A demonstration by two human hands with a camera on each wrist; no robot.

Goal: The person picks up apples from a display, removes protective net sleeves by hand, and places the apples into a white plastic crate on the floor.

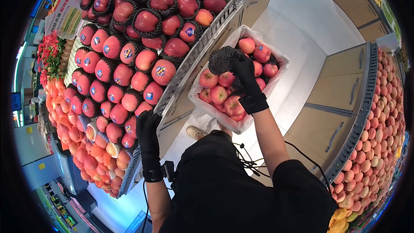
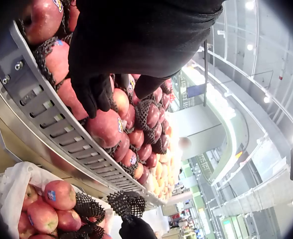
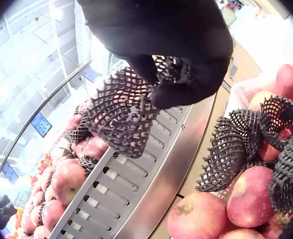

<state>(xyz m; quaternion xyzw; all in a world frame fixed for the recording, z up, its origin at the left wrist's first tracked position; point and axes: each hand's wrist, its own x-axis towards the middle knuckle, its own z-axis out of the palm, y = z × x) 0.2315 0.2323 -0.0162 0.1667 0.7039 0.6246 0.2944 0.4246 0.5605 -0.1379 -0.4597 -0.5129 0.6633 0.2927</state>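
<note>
My right hand (image 1: 245,71), in a black glove, pinches an empty black foam net sleeve (image 1: 221,59) over the crate. In the right wrist view the net (image 3: 119,112) hangs spread from the thumb and fingertips, with no apple in it. Below it, red apples (image 1: 218,94) fill a crate lined with white plastic (image 1: 196,99). More black nets (image 3: 226,149) lie among those apples. My left hand (image 1: 148,136), also gloved, rests at the edge of the sloped apple display, its fingers loosely bent. In the left wrist view its fingertips are right at a red apple (image 2: 104,128).
A slotted metal rail (image 3: 104,199) edges the display, where stickered apples (image 1: 123,74) sit in rows, many in black nets. Across the aisle floor (image 1: 297,30) stands a peach display (image 1: 375,133) above cabinets (image 1: 327,133). Cables (image 1: 250,162) hang by my legs.
</note>
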